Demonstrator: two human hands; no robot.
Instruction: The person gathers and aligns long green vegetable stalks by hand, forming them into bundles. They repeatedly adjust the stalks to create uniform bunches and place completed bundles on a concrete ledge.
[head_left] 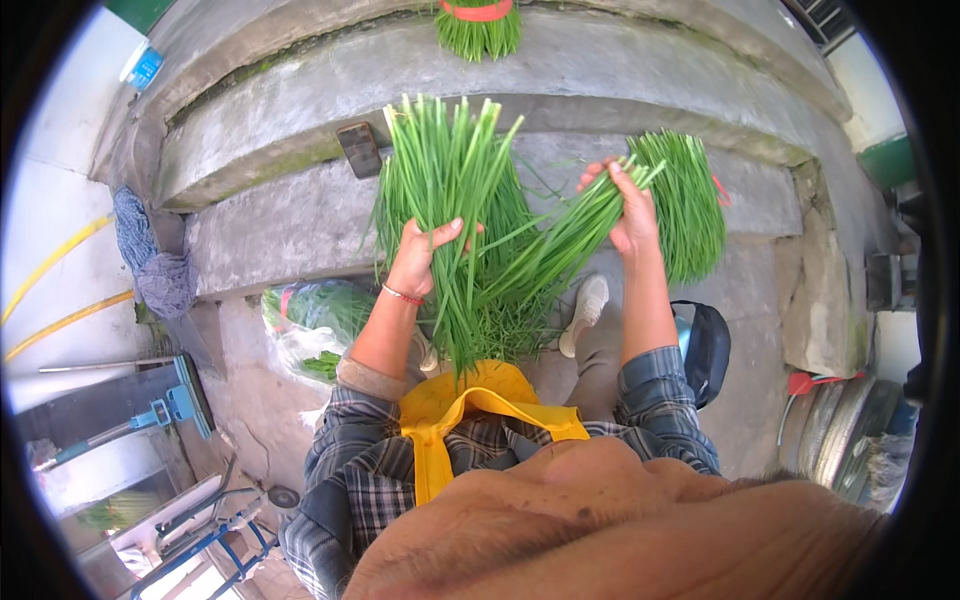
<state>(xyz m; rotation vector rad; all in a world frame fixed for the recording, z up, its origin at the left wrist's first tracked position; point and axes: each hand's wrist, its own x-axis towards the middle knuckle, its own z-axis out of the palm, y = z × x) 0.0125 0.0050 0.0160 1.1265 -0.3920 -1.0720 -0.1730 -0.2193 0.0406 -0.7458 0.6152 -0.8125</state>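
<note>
My left hand (pixel 425 258) is closed around a thick bunch of garlic chives (pixel 440 165), pale cut ends up and green leaves hanging down. Over to the right, my right hand (pixel 632 215) grips a thinner bunch of chives (pixel 565 240) near its pale ends; its leaf tips slant down and left toward the first bunch. Behind my left hand more chives (pixel 508 215) lie in a heap, partly hidden. Loose green leaves (pixel 505 335) are scattered below, between my shoes. A larger pile of chives (pixel 675 205) rests on the step beside my right hand, a red tie at its edge.
On the concrete step (pixel 270 230) lies a dark phone (pixel 359 150). Higher up is a chive bundle (pixel 480 40) with a red band. A clear plastic bag (pixel 300 350) of greens sits at left, a black bag (pixel 705 350) by my right leg. Cloths (pixel 155 260) hang at left.
</note>
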